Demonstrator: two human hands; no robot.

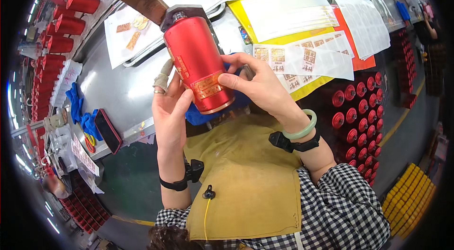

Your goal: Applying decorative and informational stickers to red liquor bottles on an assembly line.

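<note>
Saw red vessels (81, 2) along the far left, with a ridged white plastic tray (66, 82) nearby. Noted a blue cloth (90, 124) beside a dark phone (108, 131) at the near left of the metal table (135, 87). Next found the left hand (170, 115), with a ring and a cloth finger cover (163, 77), closed on the lower left of a red bottle (193, 53), thumb by a gold label (206, 88). Located that bottle between both hands, tilted, base toward the apron (246, 179), neck at a dark angular block (202, 12); could not tell about contact there. Saw the right hand (265, 87) gripping the same bottle, thumb on the label's right end, fingers partly hidden behind. Farther right, noted printed white sheets (326, 68) over a yellow sheet (257, 32), a red sheet (363, 63), then stacked red pieces (362, 106), and yellow pieces (409, 195) in rows at the far right.
</note>
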